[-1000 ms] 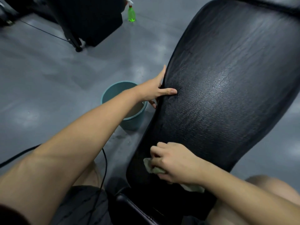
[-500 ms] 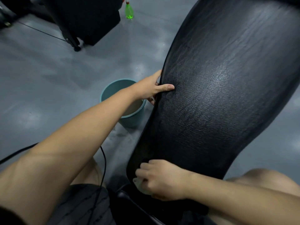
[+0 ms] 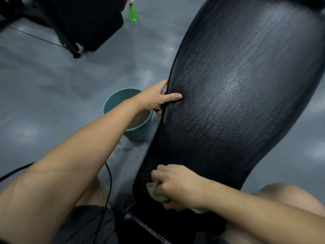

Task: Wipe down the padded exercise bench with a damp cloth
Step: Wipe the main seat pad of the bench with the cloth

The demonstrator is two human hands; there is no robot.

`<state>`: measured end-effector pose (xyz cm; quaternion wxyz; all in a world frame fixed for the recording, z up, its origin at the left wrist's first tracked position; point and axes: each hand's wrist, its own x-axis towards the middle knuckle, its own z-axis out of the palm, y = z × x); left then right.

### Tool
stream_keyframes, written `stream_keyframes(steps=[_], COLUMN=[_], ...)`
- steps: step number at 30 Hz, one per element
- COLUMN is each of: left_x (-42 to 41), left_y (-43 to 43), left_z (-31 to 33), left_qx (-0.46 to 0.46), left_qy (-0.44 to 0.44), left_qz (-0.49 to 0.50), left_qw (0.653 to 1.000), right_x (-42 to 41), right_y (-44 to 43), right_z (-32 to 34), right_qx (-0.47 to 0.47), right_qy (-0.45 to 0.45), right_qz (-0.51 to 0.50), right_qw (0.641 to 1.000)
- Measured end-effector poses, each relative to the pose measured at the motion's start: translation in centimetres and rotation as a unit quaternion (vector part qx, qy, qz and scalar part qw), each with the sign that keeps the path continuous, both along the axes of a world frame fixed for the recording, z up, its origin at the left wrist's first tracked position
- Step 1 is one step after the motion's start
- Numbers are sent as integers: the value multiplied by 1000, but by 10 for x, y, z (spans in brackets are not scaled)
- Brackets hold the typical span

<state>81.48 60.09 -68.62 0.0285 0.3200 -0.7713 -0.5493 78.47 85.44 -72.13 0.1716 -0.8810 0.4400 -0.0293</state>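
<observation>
The black padded bench [image 3: 237,103] fills the right half of the view, its textured surface shiny and wet in the middle. My left hand [image 3: 158,97] grips the bench's left edge, thumb lying on top of the pad and fingers wrapped round the side. My right hand [image 3: 177,185] is at the near end of the pad, fingers curled over a pale greenish cloth [image 3: 154,191] that it presses on the pad. Only the cloth's left corner and a strip below my wrist show.
A teal bucket [image 3: 140,131] with murky water stands on the grey floor just left of the bench. A green spray bottle [image 3: 132,13] stands further back. Black equipment on a wheeled leg [image 3: 84,23] is at the top left. A black cable [image 3: 109,182] runs by my knee.
My right hand slid the cloth from higher on the pad down and left toward the near end. My left hand kept its grip on the bench edge.
</observation>
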Motion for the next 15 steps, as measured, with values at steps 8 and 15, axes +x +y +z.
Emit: stream_keyframes(steps=[8,15], left_x=[2,0], left_y=[1,2], left_z=[-7,-9], left_qx=[13,-1], left_qy=[4,15], left_qz=[17,15], left_qw=[1000,1000], right_x=[11,-52], right_y=[-3,-43], right_z=[-6,17], right_qx=[0,-109], right_qy=[53,-20], right_qz=[93,-120], right_qw=[994,987])
